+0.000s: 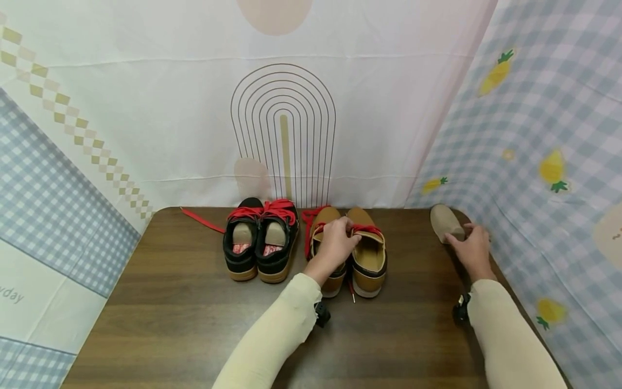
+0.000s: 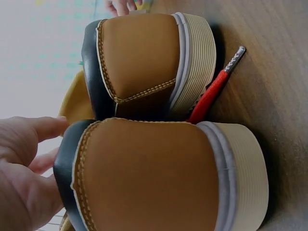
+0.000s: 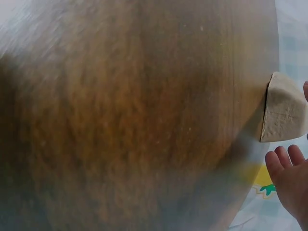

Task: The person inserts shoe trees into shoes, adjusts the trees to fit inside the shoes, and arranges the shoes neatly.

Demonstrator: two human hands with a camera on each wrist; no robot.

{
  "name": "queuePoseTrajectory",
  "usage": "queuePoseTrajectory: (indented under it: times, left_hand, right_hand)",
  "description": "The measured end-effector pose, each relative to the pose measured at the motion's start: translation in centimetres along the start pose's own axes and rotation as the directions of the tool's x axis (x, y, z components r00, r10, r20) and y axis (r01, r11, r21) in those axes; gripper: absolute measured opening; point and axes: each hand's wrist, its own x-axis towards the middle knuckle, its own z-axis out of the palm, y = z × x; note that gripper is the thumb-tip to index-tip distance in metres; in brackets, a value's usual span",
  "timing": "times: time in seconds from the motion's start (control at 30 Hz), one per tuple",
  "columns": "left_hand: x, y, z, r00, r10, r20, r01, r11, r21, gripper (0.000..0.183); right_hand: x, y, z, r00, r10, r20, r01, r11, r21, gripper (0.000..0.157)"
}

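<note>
Two tan shoes with dark collars and red laces stand side by side at the middle of the table: the left tan shoe (image 1: 332, 285) and the right tan shoe (image 1: 371, 259). My left hand (image 1: 336, 240) reaches over the left one. Its fingertips pinch the edge of the right shoe's yellowish tongue (image 2: 76, 100). At the table's far right corner, my right hand (image 1: 473, 251) holds the near end of a beige, rounded shoe insert (image 1: 443, 219) between thumb and fingers. That insert (image 3: 284, 113) shows at the frame edge in the right wrist view, partly cut off.
Left of the tan shoes stands a pair of black shoes (image 1: 240, 262) with red laces and beige inserts (image 1: 275, 234) inside. One loose red lace (image 1: 201, 220) trails left. Another lace end (image 2: 209, 98) lies between the tan heels. Patterned cloth (image 1: 529, 129) hangs along the table's right edge.
</note>
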Motion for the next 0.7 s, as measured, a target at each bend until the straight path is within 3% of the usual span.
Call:
queuePoseTrajectory:
  times: [0.43, 0.7]
  left_hand:
    - [-0.19, -0.57, 0.13, 0.999, 0.030, -0.038, -0.032, 0.998, -0.055, 0.011]
    - [-0.10, -0.94, 0.26, 0.998, 0.037, -0.043, -0.040, 0.997, -0.060, 0.010]
  right_hand:
    - [0.26, 0.38, 0.68, 1.000, 0.010, -0.027, -0.009, 1.000, 0.014, 0.071]
    - [0.67, 0.19, 0.76, 0.999, 0.024, -0.040, -0.024, 1.000, -0.002, 0.067]
